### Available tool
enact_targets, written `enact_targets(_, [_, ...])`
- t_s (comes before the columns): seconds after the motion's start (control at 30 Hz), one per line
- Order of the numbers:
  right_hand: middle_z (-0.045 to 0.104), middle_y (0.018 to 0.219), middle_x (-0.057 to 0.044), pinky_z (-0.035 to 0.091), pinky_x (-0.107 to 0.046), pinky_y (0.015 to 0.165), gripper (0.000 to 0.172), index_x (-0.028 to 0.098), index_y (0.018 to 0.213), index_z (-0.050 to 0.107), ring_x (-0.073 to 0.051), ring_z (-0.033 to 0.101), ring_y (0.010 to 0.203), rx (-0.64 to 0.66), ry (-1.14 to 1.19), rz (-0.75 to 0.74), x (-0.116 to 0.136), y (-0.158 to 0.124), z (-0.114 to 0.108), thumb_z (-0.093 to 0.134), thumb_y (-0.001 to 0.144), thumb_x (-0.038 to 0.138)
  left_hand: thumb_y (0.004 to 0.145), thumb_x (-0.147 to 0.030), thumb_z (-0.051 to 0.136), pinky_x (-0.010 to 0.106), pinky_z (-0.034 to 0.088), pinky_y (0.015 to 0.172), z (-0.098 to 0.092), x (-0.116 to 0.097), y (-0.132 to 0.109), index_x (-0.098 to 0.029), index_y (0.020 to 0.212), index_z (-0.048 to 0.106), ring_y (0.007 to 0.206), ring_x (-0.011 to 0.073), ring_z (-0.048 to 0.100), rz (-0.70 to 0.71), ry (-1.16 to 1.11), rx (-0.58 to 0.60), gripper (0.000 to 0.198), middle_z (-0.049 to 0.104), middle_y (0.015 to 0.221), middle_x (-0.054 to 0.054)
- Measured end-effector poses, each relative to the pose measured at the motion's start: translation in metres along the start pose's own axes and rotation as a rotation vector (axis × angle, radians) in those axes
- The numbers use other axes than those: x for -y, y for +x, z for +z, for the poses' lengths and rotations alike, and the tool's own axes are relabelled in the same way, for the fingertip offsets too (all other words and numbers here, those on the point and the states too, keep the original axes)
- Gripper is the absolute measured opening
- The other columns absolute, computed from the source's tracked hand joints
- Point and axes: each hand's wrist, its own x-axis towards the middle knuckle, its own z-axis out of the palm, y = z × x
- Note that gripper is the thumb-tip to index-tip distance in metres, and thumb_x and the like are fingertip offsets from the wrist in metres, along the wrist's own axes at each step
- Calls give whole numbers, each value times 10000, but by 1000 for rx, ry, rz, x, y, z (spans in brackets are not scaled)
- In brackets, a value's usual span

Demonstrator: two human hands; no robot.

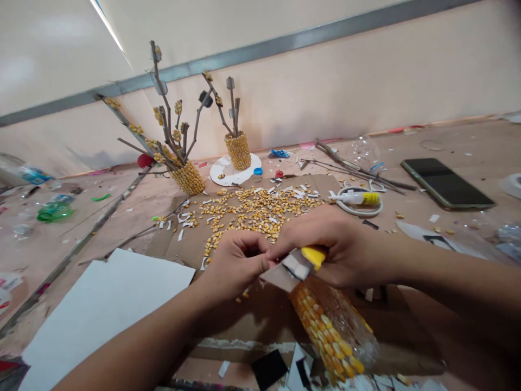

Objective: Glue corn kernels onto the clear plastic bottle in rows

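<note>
My left hand (238,264) is closed, thumb and fingertips pinching the edge of a small piece of grey card (280,277). Against its fingertips is my right hand (345,244), also closed on that card and on a yellow-ended object (314,255), mostly hidden in the palm. I cannot make out its kind. Just below my hands, a clear plastic bottle (358,326) lies tilted, with corn kernels (321,331) stuck in rows along part of its side. Loose corn kernels (252,206) and white paper scraps are spread on cardboard (171,244) beyond my hands.
Two kernel-covered pots (188,178) (238,151) holding branches stand near the wall, one on a white disc (220,171). A white sheet (106,304) lies left. To the right are a glue tube (362,199), a coiled cable (358,212), twigs (345,163) and a phone (448,183).
</note>
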Motion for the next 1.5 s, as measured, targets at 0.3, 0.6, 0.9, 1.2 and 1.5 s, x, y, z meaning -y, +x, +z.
enact_targets(0.3, [568,598,47,329,-221,512,113,172,758,671,-80,423,522,56,-169,241,18,4,-10,660,870,178,638,-513,972,193,373,430,1,6,1,-146,680,680,470,85,472,34,31,-124,471,590,564,-26])
enact_targets(0.6, [496,514,55,287,-226,400,153,189,669,652,-94,428,443,390,-161,781,17,8,-33,661,821,181,564,-365,1031,386,595,917,-9,-5,-2,-212,1127,762,1095,268,687,148,443,171,643,719,1202,104])
enact_targets(0.9, [654,651,5,385,-242,486,139,172,798,724,-128,560,564,481,-124,780,4,10,-39,691,869,287,701,-75,859,262,599,649,9,0,-9,-191,1020,673,802,182,732,-233,-43,220,387,726,870,2])
enact_targets(1.2, [664,809,2,431,-279,635,201,194,871,642,-163,595,733,527,-59,787,-1,13,-40,726,845,375,693,-186,911,288,553,722,9,-17,-8,-194,1004,681,858,197,689,-342,116,168,387,719,914,5])
enact_targets(1.5, [724,1102,-63,475,-337,799,266,206,1093,655,-246,661,981,506,-148,746,1,14,-34,700,841,280,699,-140,870,315,584,753,9,-15,-6,-200,1000,709,917,226,722,-283,64,205,346,765,968,30])
